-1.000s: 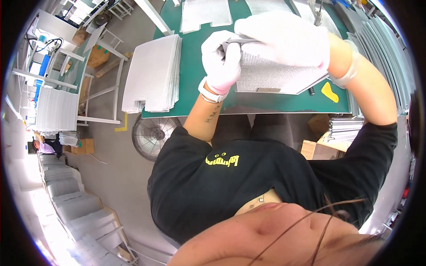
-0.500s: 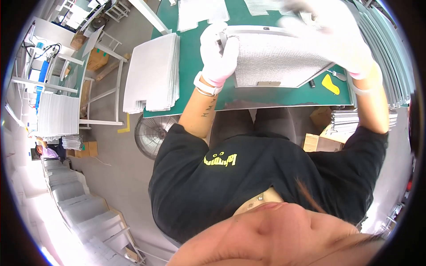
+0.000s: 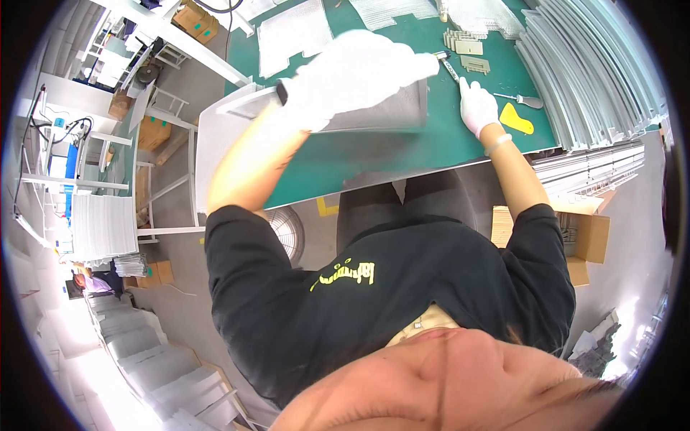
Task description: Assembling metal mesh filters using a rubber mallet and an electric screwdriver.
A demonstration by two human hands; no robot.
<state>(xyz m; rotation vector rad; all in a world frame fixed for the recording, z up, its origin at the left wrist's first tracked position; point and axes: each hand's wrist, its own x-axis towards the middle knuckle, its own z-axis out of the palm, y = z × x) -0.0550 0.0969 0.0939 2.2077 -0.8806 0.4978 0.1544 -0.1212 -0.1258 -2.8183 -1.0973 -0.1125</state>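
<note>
My left hand (image 3: 352, 79), in a white glove, reaches across a grey framed panel (image 3: 402, 115). Motion smears the hand, its fingers pointing right, and I cannot tell whether it grips the panel. My right hand (image 3: 477, 109), also in a white glove, is closed at the near end of a marker pen (image 3: 450, 70) with a dark far tip. The left fingertips come close to that far tip. Beside the right hand lie a screwdriver (image 3: 530, 101) with a pale handle and a yellow scraper (image 3: 516, 119) on the green tabletop (image 3: 316, 176).
Several beige plastic parts (image 3: 471, 49) lie beyond the pen. Silvery cut-out sheets (image 3: 296, 36) lie along the far side. A long row of grey panels (image 3: 589, 72) lines the right; pale stacked sheets (image 3: 214, 144) sit at left. Below are a floor fan (image 3: 287, 233) and cardboard box (image 3: 593, 237).
The panel has shifted left and is blurred. My right hand has come down from the panel's far right corner to the pen. My left hand now stretches farther right, over the panel.
</note>
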